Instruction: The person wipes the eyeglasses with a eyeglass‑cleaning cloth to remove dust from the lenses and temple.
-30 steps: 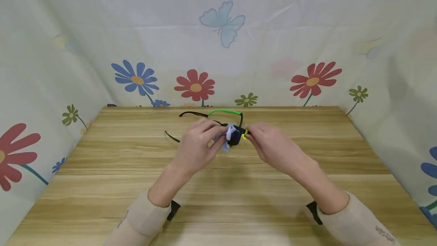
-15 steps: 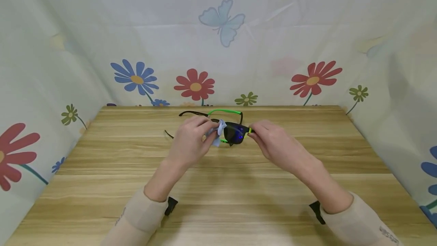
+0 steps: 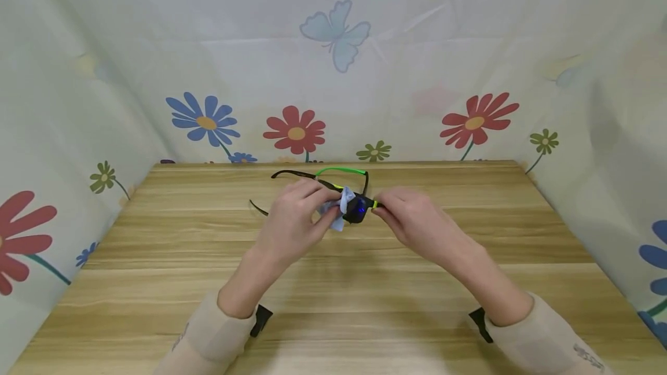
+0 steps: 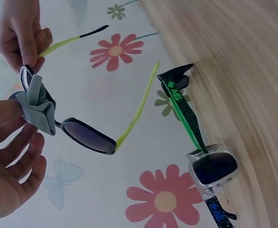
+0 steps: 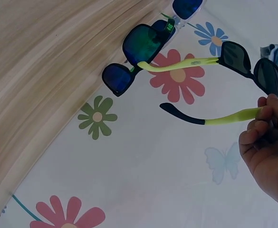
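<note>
Held up over the table is a pair of sunglasses (image 4: 89, 136) with black rims, dark lenses and yellow-green temples, both unfolded. My left hand (image 3: 294, 216) pinches a light blue cloth (image 4: 40, 108) between thumb and fingers, folded over the lens on the right hand's side. At that end, my right hand (image 3: 419, 220) grips the frame by its corner, where the yellow-green temple begins. A bluish glint shows on the lens in the head view. The right wrist view has the cloth's edge behind the sunglasses, with the left fingers mostly out of frame.
Behind the hands on the wooden table (image 3: 333, 288) lie other sunglasses: a black pair with green (image 4: 180, 102) and one with a clear frame (image 4: 215, 168). Their temples stick out to the left of the left hand. A flower-printed curtain (image 3: 406, 74) encloses the table's back and sides.
The cloth slid left along the sunglasses half a second ago, then came back right. The lens faced the head camera more then and is tilted away now. Both hands keep their hold.
</note>
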Demonstrator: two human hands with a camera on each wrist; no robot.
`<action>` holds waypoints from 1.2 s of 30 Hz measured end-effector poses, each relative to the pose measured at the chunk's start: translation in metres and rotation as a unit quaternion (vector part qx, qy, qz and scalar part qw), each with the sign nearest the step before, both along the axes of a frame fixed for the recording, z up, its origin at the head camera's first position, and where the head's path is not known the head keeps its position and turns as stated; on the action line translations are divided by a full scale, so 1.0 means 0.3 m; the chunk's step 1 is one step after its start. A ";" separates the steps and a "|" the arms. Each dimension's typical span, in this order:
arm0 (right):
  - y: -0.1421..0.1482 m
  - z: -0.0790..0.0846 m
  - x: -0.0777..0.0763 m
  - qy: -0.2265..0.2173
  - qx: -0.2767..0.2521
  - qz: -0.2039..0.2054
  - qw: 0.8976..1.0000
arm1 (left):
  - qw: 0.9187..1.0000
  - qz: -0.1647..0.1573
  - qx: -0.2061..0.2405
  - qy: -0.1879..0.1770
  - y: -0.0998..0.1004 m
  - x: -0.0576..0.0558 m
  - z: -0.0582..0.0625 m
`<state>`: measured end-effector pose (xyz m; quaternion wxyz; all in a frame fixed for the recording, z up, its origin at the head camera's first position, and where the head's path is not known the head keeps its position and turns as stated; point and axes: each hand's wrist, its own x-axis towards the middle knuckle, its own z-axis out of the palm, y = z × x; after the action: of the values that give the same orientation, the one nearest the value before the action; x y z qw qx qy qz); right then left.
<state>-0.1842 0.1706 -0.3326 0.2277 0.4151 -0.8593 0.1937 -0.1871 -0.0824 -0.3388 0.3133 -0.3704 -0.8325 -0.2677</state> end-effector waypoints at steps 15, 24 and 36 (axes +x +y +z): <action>-0.029 -0.011 0.002 0.012 -0.007 0.024 1.000 | 1.000 -0.027 -0.007 0.002 0.036 0.047 0.007; -0.029 -0.011 0.003 0.014 -0.005 0.017 1.000 | 1.000 -0.028 0.011 -0.004 0.033 0.039 0.009; -0.026 -0.010 0.000 0.010 -0.006 0.009 1.000 | 0.999 -0.024 0.028 0.002 0.021 0.022 0.004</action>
<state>-0.1843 0.1627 -0.3355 0.2367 0.4237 -0.8520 0.1966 -0.1804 -0.0762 -0.3375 0.3184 -0.3819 -0.8149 -0.2979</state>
